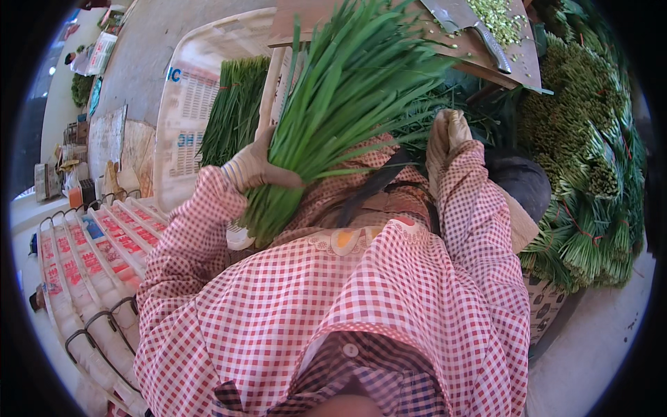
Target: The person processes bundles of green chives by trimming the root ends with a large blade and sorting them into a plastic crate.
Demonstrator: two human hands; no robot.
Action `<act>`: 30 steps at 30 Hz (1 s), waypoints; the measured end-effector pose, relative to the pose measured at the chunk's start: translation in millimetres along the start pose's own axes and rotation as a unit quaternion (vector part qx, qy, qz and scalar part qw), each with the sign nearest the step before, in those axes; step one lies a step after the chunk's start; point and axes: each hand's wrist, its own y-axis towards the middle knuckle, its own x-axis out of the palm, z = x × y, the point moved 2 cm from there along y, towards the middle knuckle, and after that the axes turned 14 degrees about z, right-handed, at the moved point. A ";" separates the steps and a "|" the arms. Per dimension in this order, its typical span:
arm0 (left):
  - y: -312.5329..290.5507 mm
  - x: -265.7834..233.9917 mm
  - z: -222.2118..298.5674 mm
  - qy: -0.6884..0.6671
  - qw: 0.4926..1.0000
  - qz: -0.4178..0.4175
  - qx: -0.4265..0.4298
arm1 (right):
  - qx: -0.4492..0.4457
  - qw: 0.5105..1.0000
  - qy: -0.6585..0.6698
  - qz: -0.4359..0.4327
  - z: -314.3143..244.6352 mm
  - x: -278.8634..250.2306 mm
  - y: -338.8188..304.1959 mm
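My left hand [257, 168], in a pale glove with a striped cuff, is closed around a big bunch of garlic chives [340, 90]. The bunch tilts up and to the right, its long flat leaves fanning out and its lower ends below my fist. To the right, my gloved right hand [448, 131] is held out edge-on, fingers pointing away, with nothing visible in it. Loose dark green leaves [417, 125] lie just beside that hand. Its fingertips are partly hidden.
Beyond the chives stands a wooden table [500, 59] with a knife [490, 45] and chopped pale bits [497, 19]. A white plastic crate [187, 104] at the left holds a tied chive bundle [240, 104]. Several tied bundles [583, 125] are piled at right. Another crate [104, 236] lies near left.
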 end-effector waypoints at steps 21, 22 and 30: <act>40.8 -11.3 124.7 -0.521 0.790 -0.294 0.131 | -0.136 0.854 0.428 -0.263 -153.1 -70.7 -171.6; 40.3 4.7 132.5 -0.527 0.779 -0.317 0.126 | -0.186 0.865 0.388 -0.257 -163.9 -69.0 -182.1; 85.5 78.0 150.0 -0.602 0.706 -0.361 0.097 | -0.595 0.787 0.072 -0.147 -196.2 -51.1 -215.1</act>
